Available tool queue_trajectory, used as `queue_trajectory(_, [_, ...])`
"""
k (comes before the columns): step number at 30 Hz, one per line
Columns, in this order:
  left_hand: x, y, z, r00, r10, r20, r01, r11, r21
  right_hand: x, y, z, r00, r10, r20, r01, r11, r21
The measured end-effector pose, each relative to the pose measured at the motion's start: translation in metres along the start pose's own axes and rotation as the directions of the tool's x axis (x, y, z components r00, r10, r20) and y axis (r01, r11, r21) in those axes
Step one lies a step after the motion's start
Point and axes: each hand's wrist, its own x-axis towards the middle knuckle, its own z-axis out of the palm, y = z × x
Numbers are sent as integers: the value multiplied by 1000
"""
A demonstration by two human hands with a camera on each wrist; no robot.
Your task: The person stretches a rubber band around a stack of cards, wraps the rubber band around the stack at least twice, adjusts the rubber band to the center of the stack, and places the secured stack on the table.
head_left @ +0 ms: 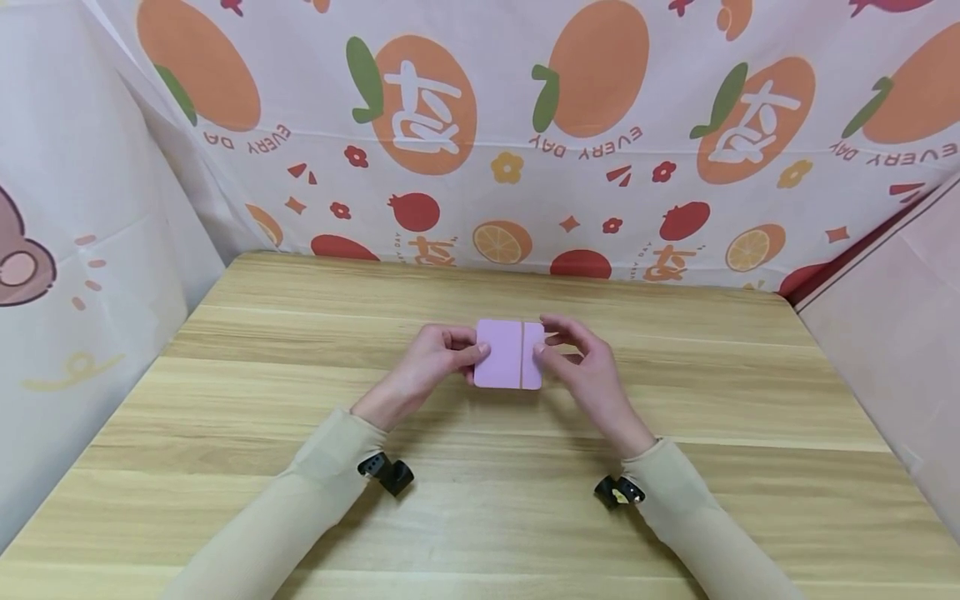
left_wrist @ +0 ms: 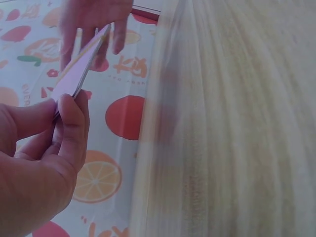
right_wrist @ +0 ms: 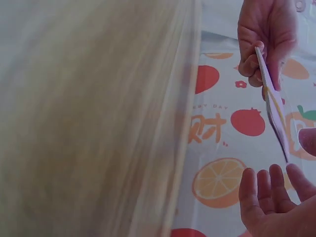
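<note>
A thin, flat lilac square (head_left: pixel 498 354) with rounded corners is held up over the table; I cannot tell its exact kind. A tan rubber band (head_left: pixel 522 367) runs across it near its right side. My left hand (head_left: pixel 423 367) pinches the square's left edge, thumb on the face and curled fingers behind. At the right edge is my right hand (head_left: pixel 592 375), its thumb and fingers spread on either side of the square. In the right wrist view those fingertips (right_wrist: pixel 264 180) stand apart from the square (right_wrist: pixel 274 111), not gripping it.
The wood-grain table (head_left: pixel 480 508) lies under both hands. Behind it hangs a white cloth (head_left: pixel 465 192) printed with fruit, and pale cloths flank both sides. A small black camera sits on the left wrist (head_left: pixel 386 472) and another on the right wrist (head_left: pixel 619 492).
</note>
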Motion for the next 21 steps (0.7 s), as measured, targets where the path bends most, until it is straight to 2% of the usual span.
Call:
queue_trajectory(3, [0,-1,1,1000,-6,10,6,1000,4,-2,-1,0,1000,-24,5,24,999,-23])
queue_trajectory(9, [-1,-3,4,999,-2,52,2,1000,13,6,25,-3,997,-82,-13,81,995,-49])
queue_trajectory(13, [-2,-5,5,995,3,95,-5,1000,19,8,32,-5,991,-131,-26,129,988,-82])
queue_trajectory(21, [-3,-6,5,986,-7,168,5,1000,13,8,31,-6,994,-109,-5,108,991,-74])
